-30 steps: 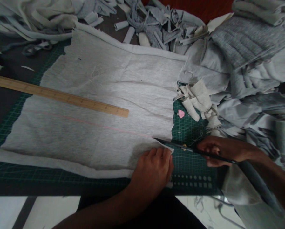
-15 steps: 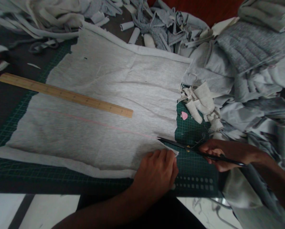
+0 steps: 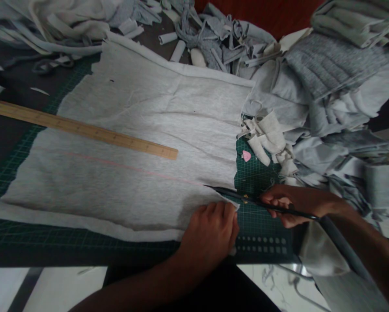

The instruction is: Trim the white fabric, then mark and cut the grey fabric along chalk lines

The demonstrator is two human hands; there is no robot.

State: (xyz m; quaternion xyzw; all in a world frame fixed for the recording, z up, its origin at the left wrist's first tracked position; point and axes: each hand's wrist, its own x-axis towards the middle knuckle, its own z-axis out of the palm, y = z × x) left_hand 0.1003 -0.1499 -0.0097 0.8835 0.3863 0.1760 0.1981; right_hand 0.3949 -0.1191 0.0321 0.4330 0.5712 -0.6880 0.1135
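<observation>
Dark desk [image 3: 5,145] is topped w/ green cutting mat [image 3: 262,227]. Lt. grey fabric [image 3: 132,193] is spread over mat, marked w/ pink line [image 3: 116,165]. Grey cloth [image 3: 337,65] is heaped at far rt. Wooden ruler [image 3: 83,131] is laid across fabric, L end past mat's edge. Black scissors [image 3: 246,199] are gripped in R hand [image 3: 293,199], fingers wrapped round handles, blade tips at pink line's rt. end. Fabric's near rt. corner is covered by L hand [image 3: 211,225], fingers bunched; whether cloth's pinched can't be told. Pink chip [image 3: 246,156] is seen nr. scraps [image 3: 270,132].
</observation>
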